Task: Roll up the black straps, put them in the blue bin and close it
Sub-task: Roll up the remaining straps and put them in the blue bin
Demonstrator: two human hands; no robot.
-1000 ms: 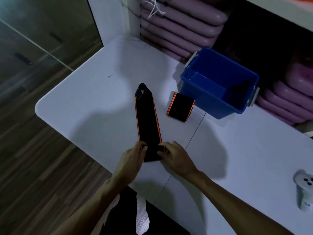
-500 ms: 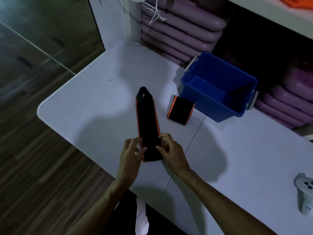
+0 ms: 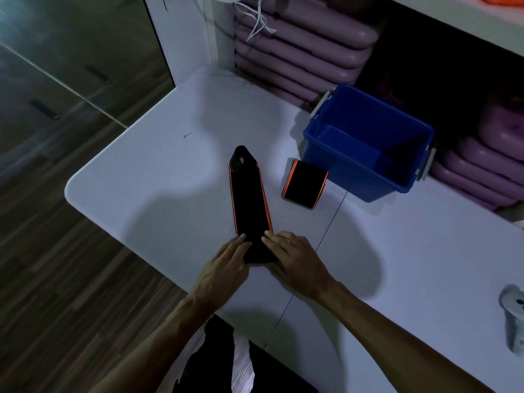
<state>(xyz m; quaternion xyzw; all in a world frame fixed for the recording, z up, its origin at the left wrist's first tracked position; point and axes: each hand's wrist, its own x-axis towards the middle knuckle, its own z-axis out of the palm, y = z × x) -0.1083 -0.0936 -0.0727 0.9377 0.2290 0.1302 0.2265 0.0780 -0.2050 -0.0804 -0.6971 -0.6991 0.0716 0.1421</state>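
Note:
A long black strap (image 3: pixel 249 199) with orange edges lies flat on the white table (image 3: pixel 147 188), its buckle end pointing away from me. My left hand (image 3: pixel 224 268) and my right hand (image 3: pixel 295 256) rest on its near end from either side, fingertips pressing the strap. A second black strap (image 3: pixel 304 184), rolled up with orange edges, sits just left of the blue bin (image 3: pixel 351 180). The bin stands open at the back right, with white latches on both ends. No lid is in view.
Stacked purple mats (image 3: pixel 297 43) fill the shelves behind the bin. A white controller (image 3: pixel 514 316) lies at the table's right edge. A small screw (image 3: pixel 187 134) lies at the far left of the table. Wooden floor lies beyond the table's left edge.
Both hands lifted briefly off the strap's near end and are now pressed on it again. The strap's near end looks folded over. The view shifted slightly.

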